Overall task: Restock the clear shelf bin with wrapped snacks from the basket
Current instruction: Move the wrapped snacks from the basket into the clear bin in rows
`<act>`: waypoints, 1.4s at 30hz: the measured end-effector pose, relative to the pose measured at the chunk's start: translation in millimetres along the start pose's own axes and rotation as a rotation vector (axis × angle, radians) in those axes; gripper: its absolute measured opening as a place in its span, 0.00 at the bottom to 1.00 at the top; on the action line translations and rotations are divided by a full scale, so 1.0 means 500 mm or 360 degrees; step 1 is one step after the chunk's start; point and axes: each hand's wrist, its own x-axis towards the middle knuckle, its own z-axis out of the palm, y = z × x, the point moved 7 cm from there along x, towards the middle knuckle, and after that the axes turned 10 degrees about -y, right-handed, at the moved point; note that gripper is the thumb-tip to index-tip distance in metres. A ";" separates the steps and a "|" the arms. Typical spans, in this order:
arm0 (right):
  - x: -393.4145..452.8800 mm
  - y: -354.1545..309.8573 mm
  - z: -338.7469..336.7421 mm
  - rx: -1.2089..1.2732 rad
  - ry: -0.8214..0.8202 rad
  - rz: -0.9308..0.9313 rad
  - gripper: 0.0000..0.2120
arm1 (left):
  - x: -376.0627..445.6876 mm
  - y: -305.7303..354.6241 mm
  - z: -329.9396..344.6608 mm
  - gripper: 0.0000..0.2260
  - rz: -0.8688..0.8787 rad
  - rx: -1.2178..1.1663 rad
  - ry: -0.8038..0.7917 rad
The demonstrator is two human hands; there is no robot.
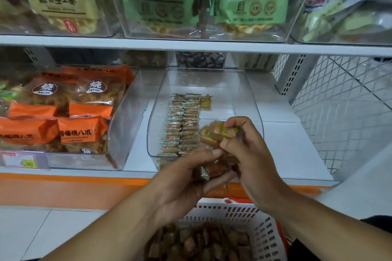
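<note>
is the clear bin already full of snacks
No, the clear bin holds only two neat rows of wrapped snacks along its left side, and the rest of its floor is bare.

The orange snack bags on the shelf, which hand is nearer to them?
Left. The left hand sits just right of the orange snack bags; the right hand is farther right, beyond it.

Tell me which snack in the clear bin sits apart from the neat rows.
The yellow-wrapped snack at the far right of the bin, beside the rows' back end. The other snacks lie stacked in two tidy columns; this one lies alone, slightly askew.
</note>
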 end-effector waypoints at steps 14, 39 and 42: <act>0.022 -0.053 -0.036 0.0016 -0.0456 0.0393 0.30 | -0.023 0.064 -0.036 0.22 0.0107 0.0365 0.0222; 0.246 0.077 -0.108 -0.0630 0.0232 0.0766 0.24 | 0.018 0.140 -0.061 0.07 0.0462 0.0471 0.0522; 0.306 0.147 -0.140 -0.0766 0.0395 0.0839 0.28 | 0.022 0.143 -0.070 0.08 0.0432 0.0477 0.0499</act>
